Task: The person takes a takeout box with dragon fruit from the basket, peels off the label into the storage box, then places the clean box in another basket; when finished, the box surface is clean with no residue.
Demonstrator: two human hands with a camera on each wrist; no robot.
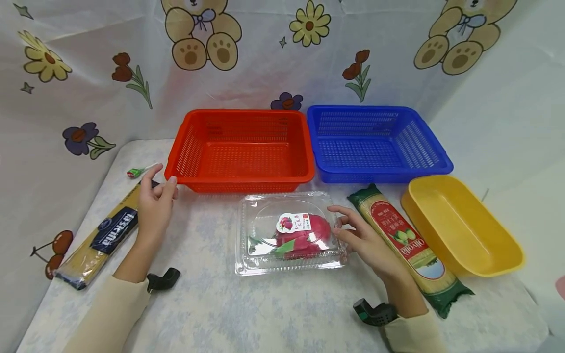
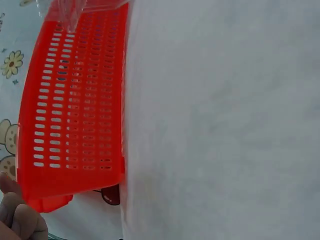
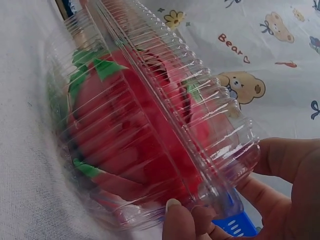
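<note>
A clear plastic clamshell box (image 1: pixel 260 262) lies near the middle of the table. Inside is a red fruit with green leaf tips, probably a dragon fruit (image 3: pixel 130 125), under a label with a fruit picture. My right hand (image 1: pixel 364 240) pinches the box's right edge, as the right wrist view shows at close range. By the front left corner of the red basket (image 1: pixel 238 186) is my left hand (image 1: pixel 156 203), fingers loosely bent and holding nothing. Whether its fingertips touch the rim I cannot tell. Beneath that hand lies a spaghetti pack (image 1: pixel 99 240) with a dark blue label.
Right of the red basket stands a blue basket (image 1: pixel 384 174). A second noodle pack (image 1: pixel 397 235), with a red label and green ends, lies beside a yellow tub (image 1: pixel 468 225) at the right. A small wrapped lollipop (image 1: pixel 134 172) lies at the left back.
</note>
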